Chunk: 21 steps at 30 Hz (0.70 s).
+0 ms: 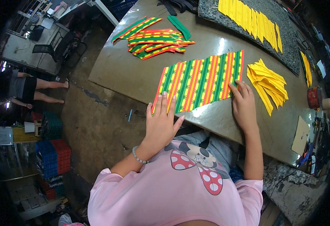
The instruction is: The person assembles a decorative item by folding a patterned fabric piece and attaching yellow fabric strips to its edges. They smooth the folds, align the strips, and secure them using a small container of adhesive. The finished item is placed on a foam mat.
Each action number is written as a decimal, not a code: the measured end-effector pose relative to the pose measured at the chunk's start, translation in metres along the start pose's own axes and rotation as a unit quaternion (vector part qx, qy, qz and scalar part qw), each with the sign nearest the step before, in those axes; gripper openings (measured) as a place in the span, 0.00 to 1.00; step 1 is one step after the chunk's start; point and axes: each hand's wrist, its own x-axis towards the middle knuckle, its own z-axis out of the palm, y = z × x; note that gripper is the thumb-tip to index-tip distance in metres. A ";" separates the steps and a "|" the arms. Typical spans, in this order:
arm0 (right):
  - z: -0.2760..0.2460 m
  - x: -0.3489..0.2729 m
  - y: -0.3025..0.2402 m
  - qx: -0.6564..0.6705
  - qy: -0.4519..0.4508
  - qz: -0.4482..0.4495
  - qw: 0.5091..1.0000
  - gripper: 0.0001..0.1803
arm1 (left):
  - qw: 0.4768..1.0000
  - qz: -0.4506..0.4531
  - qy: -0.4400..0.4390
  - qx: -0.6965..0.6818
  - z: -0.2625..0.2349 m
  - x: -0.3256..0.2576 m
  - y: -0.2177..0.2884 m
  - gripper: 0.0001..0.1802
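A striped piece (201,81) in green, yellow and red, cloth-like and patterned with small dark leaf shapes, lies flat on the table, slanted at both ends. My left hand (161,122) is open, its spread fingers resting on the piece's near left corner. At the near right corner, my right hand (245,105) touches the edge with fingers stretched and slightly bent. Just right of that hand lies a loose bundle of yellow strips (267,81). Farther left on the table is an overlapping pile of striped strips (155,40), with a plain green strip (179,27) beside it.
A speckled grey stone slab (225,23) at the back right carries a row of yellow strips (248,19). A red tin (313,98) and a tan card (300,135) are at the right. Left of the table (112,71), a person (25,86) stands beyond stacked crates (53,158).
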 end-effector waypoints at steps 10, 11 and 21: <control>-0.004 0.003 -0.005 0.024 0.014 -0.008 1.000 0.27 | 0.998 -0.010 -0.032 -0.044 -0.006 0.007 -0.007 0.38; -0.003 0.002 -0.004 0.027 0.016 0.000 1.000 0.27 | 0.998 -0.029 -0.034 -0.048 -0.007 0.007 -0.009 0.37; -0.007 -0.010 0.007 0.066 0.022 -0.101 0.992 0.24 | 0.991 -0.063 0.013 -0.117 -0.003 0.016 -0.035 0.26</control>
